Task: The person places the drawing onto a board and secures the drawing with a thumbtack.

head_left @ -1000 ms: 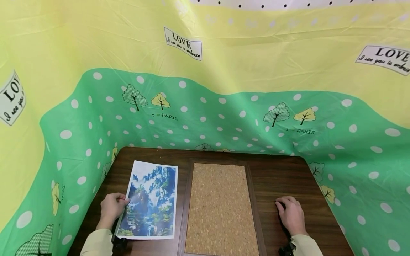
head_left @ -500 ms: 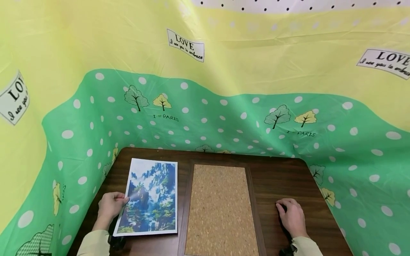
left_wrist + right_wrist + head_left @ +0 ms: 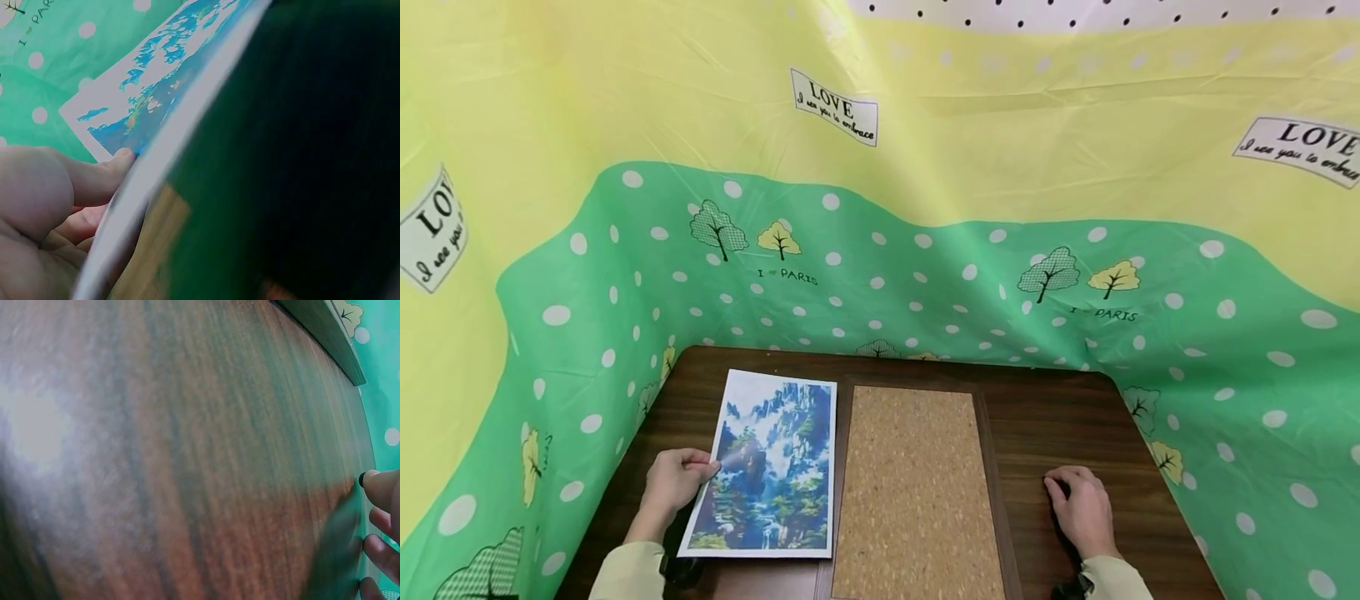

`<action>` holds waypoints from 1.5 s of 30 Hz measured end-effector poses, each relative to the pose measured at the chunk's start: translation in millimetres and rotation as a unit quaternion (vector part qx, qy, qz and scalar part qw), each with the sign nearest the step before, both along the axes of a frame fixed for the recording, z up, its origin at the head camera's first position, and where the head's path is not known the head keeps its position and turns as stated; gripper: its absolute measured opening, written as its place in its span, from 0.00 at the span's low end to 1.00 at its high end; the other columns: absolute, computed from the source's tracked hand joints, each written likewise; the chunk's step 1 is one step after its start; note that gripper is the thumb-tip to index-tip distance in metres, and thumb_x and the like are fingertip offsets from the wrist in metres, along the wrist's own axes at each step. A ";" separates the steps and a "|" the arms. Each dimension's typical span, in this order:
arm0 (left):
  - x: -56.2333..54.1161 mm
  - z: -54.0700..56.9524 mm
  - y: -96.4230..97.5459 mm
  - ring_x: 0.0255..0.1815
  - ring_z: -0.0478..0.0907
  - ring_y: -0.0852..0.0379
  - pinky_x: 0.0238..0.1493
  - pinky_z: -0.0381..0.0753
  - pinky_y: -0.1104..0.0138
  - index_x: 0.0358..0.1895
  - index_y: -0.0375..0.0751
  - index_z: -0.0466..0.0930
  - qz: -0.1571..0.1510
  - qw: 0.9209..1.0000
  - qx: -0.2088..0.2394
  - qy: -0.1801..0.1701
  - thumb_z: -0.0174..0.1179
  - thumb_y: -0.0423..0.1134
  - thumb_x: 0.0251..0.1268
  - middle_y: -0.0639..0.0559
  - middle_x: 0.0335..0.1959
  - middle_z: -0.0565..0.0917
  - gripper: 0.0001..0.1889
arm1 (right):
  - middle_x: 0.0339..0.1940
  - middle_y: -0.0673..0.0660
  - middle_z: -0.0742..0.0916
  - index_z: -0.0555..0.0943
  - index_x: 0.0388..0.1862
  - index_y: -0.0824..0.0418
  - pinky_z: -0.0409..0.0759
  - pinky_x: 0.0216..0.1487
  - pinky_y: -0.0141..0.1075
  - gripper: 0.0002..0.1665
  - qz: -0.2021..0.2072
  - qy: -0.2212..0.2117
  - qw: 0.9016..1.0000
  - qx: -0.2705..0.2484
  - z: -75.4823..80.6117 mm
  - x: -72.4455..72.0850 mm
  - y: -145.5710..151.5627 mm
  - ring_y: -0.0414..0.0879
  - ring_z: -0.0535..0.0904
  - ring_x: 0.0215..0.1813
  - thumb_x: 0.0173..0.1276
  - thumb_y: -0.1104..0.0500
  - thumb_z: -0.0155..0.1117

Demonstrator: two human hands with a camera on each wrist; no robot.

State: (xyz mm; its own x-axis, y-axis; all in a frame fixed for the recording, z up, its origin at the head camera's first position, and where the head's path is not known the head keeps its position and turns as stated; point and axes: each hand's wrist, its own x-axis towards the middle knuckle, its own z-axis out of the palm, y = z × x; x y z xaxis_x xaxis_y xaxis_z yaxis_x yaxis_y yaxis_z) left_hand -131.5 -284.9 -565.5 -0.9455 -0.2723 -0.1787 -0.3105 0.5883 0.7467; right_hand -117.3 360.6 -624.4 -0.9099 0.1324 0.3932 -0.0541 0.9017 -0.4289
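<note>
My left hand (image 3: 677,482) pinches the left edge of a printed landscape picture (image 3: 775,467), blue mountains, waterfalls and green trees with a white border. In the left wrist view the thumb (image 3: 103,178) lies on the printed face of the picture (image 3: 165,81), while other fingers sit behind the sheet. The picture is tilted up over the table, its right edge close beside a framed cork board (image 3: 917,492). On the table right of that board rests my right hand (image 3: 1081,504), fingers loosely bent and holding nothing. The right wrist view shows its fingertips (image 3: 378,487) at the right edge.
The dark wooden table (image 3: 1045,417) is bounded at the back and sides by a green and yellow patterned curtain (image 3: 880,250). A raised wooden edge (image 3: 331,340) shows at the upper right of the right wrist view.
My left hand first raises the picture slightly and shifts it a little left, then carries it right, nearer the cork board. The right hand stays in place.
</note>
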 end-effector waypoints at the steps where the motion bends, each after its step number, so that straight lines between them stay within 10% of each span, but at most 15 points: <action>1: -0.4 -0.3 2.1 0.30 0.80 0.52 0.31 0.78 0.61 0.41 0.29 0.87 -0.001 1.000 0.004 0.002 0.71 0.35 0.69 0.46 0.30 0.87 0.10 | 0.41 0.64 0.87 0.89 0.33 0.62 0.78 0.49 0.62 0.03 0.000 0.000 1.000 -0.001 0.2 0.1 0.0 0.66 0.83 0.46 0.64 0.68 0.77; 45: 7.3 -29.5 88.0 0.25 0.80 0.57 0.28 0.78 0.64 0.34 0.32 0.86 -0.021 0.994 0.109 0.020 0.75 0.32 0.61 0.51 0.24 0.86 0.07 | 0.42 0.64 0.88 0.89 0.32 0.63 0.78 0.51 0.62 0.04 -0.006 0.010 1.000 -0.023 2.3 2.6 -3.4 0.66 0.84 0.48 0.63 0.69 0.77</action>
State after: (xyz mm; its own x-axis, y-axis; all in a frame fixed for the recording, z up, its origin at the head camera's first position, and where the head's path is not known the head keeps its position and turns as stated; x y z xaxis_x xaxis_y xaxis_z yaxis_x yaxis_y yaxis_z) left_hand -124.2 -196.9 -595.0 -0.9627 -0.1917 -0.1908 -0.2565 0.4228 0.8691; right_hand -114.7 357.2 -622.1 -0.8999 0.1611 0.4052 -0.0534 0.8816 -0.4690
